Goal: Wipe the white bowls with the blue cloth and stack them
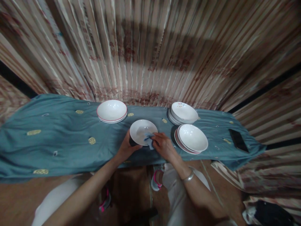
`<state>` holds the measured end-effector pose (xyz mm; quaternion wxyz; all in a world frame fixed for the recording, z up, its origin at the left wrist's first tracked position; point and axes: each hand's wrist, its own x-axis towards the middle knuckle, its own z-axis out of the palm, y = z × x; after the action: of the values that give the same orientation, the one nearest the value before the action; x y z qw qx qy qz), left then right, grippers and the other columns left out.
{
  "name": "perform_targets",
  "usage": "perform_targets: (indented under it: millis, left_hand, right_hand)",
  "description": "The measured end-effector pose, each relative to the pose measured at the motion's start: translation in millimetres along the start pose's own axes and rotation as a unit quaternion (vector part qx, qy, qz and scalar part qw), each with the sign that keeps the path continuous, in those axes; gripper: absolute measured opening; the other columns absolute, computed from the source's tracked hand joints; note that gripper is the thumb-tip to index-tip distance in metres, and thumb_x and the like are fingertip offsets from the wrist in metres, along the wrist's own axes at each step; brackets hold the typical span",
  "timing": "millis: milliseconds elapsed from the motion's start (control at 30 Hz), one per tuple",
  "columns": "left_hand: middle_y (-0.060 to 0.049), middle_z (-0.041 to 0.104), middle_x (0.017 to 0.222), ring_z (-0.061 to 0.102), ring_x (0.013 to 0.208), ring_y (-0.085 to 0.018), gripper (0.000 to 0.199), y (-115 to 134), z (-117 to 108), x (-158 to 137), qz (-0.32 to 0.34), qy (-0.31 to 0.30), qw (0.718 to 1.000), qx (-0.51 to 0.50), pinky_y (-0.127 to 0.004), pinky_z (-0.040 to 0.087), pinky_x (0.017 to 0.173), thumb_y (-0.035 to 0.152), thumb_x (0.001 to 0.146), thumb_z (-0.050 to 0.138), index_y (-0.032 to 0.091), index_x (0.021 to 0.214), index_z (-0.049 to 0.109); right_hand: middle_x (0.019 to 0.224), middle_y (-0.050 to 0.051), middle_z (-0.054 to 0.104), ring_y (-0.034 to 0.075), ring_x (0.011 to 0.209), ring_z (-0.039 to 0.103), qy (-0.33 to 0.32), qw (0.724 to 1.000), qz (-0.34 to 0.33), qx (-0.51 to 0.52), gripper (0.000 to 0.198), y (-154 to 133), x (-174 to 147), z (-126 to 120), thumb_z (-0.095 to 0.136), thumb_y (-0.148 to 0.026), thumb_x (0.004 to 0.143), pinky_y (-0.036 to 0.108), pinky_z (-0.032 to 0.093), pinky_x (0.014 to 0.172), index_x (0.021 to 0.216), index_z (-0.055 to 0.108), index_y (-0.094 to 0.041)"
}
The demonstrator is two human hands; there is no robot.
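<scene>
A white bowl (138, 130) is held up, tilted, over the front of the cloth-covered table, its inside facing me. My left hand (127, 146) grips its left and lower rim, the fingers partly hidden behind it. In my right hand (163, 145) a small light-blue cloth (149, 138) is pinched and pressed against the bowl's inner right side. To the left rests a short stack of white bowls with a red rim (112, 110). On the right stand two more stacks, white bowls with a flower print (184, 111) behind and plain-looking white bowls (193, 138) in front.
A blue-green tablecloth (68, 135) with yellow patterns covers the long narrow table. A black phone (238, 140) lies near its right end. Pleated curtains (145, 56) hang close behind. Below the front edge are my legs and shoes (156, 180), and a dark item (270, 213) sits at lower right.
</scene>
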<state>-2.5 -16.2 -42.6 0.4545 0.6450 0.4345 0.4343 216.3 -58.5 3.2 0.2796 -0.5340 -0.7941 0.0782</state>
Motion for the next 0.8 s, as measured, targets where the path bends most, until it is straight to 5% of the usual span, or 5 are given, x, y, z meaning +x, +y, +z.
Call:
perform_targets:
  millis: [433, 633, 800]
  left_hand:
    - [-0.017, 0.049, 0.148, 0.043, 0.139, -0.033, 0.102, 1.4, -0.2, 1.3, 0.010, -0.005, 1.000, 0.000, -0.053, 0.031, 0.116, 0.044, 0.062, 0.084, 0.018, 0.147, 0.034]
    - [-0.019, 0.051, 0.145, 0.046, 0.137, -0.034, 0.100, 4.5, -0.8, 1.5, 0.012, -0.003, 1.000, 0.014, -0.052, 0.035, 0.114, 0.045, 0.062, 0.083, 0.016, 0.145, 0.036]
    - [-0.017, 0.052, 0.145, 0.047, 0.136, -0.033, 0.097, 6.1, -0.4, 1.6, 0.016, -0.005, 1.000, 0.008, -0.051, 0.035, 0.114, 0.046, 0.063, 0.082, 0.017, 0.144, 0.038]
  right_hand:
    - [0.125, 0.010, 0.068, 0.023, 0.114, 0.061, 0.054, 0.992, 0.106, -0.034, 0.032, 22.5, 40.6, 11.7, 0.046, -0.011, 0.091, 0.039, 0.047, 0.102, 0.109, 0.072, -0.021]
    - [0.116, 0.014, 0.071, 0.023, 0.109, 0.064, 0.025, 0.986, 0.157, -0.056, 0.031, 23.6, 63.4, 15.9, 0.046, -0.009, 0.091, 0.035, 0.045, 0.099, 0.108, 0.071, -0.016]
    - [0.103, 0.011, 0.074, 0.022, 0.093, 0.069, -0.026, 0.972, 0.219, -0.077, 0.029, 23.5, 56.7, 10.5, 0.044, -0.018, 0.096, 0.029, 0.047, 0.081, 0.110, 0.069, -0.019]
